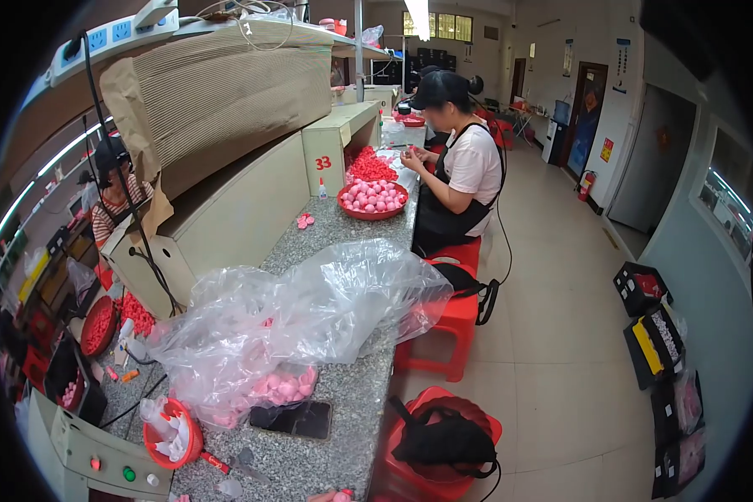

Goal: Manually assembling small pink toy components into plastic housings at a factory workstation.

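Only the tip of what looks like my left hand (pixel 319 498) shows, at the lower edge, its finger against a small pink piece (pixel 343 496); the rest is cut off. My right hand is out of the picture. Beyond them on the grey speckled worktop (pixel 343 402) lies a dark phone (pixel 297 421). A large clear plastic bag (pixel 360 284) sprawls behind it, with pink rounded pieces (pixel 280 386) in or under its near side. To the left stands a red tub (pixel 194 439) holding whitish bottles, beside a red tube (pixel 215 463) and a small clear cap-like piece (pixel 230 487).
A co-worker (pixel 464 167) sits farther along, hands raised around a small piece. Near them are a red bowl of pink balls (pixel 372 201), red pieces (pixel 370 163) and a glue bottle (pixel 322 189). Red stools (pixel 448 335), one with a black bag (pixel 443 443), line the right edge.
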A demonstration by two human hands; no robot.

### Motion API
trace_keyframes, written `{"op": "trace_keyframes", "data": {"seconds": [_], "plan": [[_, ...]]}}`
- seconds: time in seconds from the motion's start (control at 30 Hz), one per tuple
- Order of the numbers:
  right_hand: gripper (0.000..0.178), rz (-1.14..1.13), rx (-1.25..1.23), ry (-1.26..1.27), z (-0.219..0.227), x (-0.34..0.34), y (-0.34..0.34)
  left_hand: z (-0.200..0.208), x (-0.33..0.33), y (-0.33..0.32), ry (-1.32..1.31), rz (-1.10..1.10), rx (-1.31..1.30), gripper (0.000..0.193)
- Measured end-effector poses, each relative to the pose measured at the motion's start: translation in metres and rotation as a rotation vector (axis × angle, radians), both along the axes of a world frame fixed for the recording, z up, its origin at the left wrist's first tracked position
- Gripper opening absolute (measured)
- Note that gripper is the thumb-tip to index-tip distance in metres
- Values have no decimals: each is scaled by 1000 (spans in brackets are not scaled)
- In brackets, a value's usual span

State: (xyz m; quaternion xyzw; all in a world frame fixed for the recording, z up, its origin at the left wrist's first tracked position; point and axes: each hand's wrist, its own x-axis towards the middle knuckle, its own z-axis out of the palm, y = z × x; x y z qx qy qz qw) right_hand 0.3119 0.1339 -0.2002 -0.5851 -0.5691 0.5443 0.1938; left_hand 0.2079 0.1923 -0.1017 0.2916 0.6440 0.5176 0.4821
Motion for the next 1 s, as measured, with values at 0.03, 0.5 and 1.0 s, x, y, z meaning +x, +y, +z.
{"op": "trace_keyframes", "data": {"seconds": [0.03,0.5,1.0], "plan": [[22,3,2,-5,0,0,-1,2,1,0,-36,-9,32,29],[21,-22,117,27,4,2,-2,19,4,-1,13,-44,23,30],[25,-10,11,21,0,2,-2,21,3,1,-10,-66,18,29]]}}
